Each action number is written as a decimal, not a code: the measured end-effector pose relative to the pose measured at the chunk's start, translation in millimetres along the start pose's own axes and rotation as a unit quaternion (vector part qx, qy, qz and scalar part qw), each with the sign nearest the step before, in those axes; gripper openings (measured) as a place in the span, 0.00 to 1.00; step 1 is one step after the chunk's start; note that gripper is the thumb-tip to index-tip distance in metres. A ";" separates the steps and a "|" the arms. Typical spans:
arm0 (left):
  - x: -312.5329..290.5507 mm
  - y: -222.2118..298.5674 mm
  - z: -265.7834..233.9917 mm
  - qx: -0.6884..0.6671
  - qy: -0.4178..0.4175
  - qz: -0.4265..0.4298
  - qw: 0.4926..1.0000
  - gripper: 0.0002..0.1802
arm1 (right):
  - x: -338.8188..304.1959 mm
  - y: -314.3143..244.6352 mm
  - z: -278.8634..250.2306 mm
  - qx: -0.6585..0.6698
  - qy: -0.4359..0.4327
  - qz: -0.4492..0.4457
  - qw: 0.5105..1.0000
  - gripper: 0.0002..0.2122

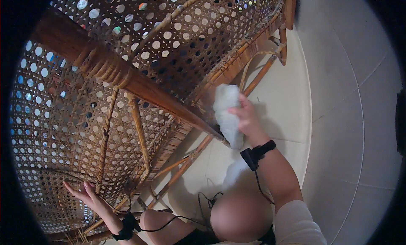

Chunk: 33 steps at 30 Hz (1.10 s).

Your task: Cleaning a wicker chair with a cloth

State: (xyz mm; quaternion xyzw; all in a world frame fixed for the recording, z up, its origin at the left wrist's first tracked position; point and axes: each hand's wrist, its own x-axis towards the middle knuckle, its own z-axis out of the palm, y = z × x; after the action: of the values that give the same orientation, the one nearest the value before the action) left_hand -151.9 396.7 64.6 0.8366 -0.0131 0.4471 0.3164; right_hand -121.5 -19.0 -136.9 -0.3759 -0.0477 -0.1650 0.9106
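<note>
A folded white cloth is gripped in my right hand, my fingers closed over its right side. It lies against the lower end of a brown rattan pole, by the bottom rail of a rattan seat with woven cane panels. At the lower left, my left hand is open with its fingers stretched out, beside the cane mesh. Whether its fingertips touch the mesh, I cannot tell. The cloth hides part of the rail and the pole's tip.
Thin rattan braces run below the seat's rail. Pale floor tiles lie under it, and a grey tiled wall rises on the right. Black wrist straps with cables are on my arms, and my bent knee is at the bottom.
</note>
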 end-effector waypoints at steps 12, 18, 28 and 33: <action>1.5 -2.5 -2.6 -0.036 -0.021 -0.005 0.999 0.35 | -23.7 -7.2 39.1 -0.223 -0.078 0.032 0.971 0.28; -2.4 0.2 5.2 -0.018 -0.013 0.013 1.000 0.35 | -48.1 53.7 -16.3 -0.410 -0.079 0.010 0.908 0.24; 1.5 -8.8 -6.0 -0.003 0.002 0.017 1.000 0.35 | -69.2 72.5 -22.3 -0.455 0.038 0.074 0.886 0.18; -4.3 -6.1 -2.6 -0.042 -0.028 -0.023 0.998 0.35 | -86.6 40.5 -19.4 -0.584 -0.038 0.198 0.787 0.19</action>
State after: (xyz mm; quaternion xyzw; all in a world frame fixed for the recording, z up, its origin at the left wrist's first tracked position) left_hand -154.5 401.8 59.3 0.8351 -0.0217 0.4148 0.3606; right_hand -190.1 17.2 -196.1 -0.8428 0.0985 0.0370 0.5278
